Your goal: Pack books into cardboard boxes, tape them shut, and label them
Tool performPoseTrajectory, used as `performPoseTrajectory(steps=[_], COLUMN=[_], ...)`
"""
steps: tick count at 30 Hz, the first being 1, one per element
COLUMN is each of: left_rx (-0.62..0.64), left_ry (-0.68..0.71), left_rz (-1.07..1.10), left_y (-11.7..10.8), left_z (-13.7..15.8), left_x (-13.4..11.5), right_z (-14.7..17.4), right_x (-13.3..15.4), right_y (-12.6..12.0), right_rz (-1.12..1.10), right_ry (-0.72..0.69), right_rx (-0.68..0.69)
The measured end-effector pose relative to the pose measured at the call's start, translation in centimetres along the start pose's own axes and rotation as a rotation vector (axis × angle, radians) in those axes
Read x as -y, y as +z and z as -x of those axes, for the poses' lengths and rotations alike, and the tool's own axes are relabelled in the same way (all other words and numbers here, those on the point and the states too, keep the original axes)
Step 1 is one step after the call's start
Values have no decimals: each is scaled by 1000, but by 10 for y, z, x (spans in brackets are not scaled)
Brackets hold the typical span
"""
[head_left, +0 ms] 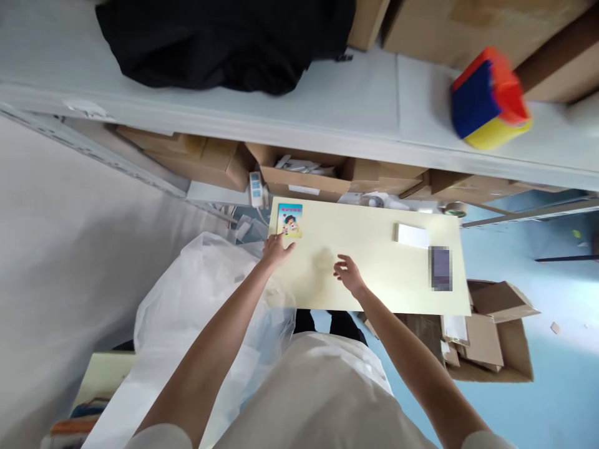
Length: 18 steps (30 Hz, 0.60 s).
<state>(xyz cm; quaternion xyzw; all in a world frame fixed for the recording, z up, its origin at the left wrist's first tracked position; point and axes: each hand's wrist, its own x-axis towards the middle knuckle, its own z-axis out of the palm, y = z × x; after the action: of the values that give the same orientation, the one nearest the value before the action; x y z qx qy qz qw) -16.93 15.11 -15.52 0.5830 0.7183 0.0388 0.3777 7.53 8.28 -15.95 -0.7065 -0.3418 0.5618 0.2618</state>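
Booklet (291,218) directly beyond left hand (276,251), at fingertips; contact unclear. Left thumb spread from fingers. Tabletop (362,227) beneath right hand (347,273), fingers loosely curled.

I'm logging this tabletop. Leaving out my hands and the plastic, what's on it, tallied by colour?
Multicoloured: 1, the picture-cover booklet
White: 1, the box-like block
Dark purple: 1, the pixelated item
Total: 3 visible

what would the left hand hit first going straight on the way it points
Probably the colourful booklet: the left hand is at its near edge, though contact is unclear.
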Motion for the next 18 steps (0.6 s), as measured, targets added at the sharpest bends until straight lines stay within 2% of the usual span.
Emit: performPoseTrajectory(steps=[4, 7, 9, 13, 16, 18], left_rx=[74, 219, 295, 330, 290, 209], left_ry=[141, 271, 328, 417, 506, 551], left_rz=[-8, 87, 144, 214, 301, 339], left_y=[-2, -7, -13, -31, -48, -58], left_z=[13, 28, 38, 55, 59, 58], left_x=[-24, -56, -82, -146, -206, -248], right_z=[44, 62, 66, 58, 49, 43], right_x=[-21, -26, -19, 27, 83, 125], right_y=[-56, -100, -129, -188, -229, -253], right_rz=[-78, -90, -84, -54, 0, 22], right_ry=[6, -23, -64, -220, -392, -525], right_rx=[-69, -122, -161, -200, -245, -267])
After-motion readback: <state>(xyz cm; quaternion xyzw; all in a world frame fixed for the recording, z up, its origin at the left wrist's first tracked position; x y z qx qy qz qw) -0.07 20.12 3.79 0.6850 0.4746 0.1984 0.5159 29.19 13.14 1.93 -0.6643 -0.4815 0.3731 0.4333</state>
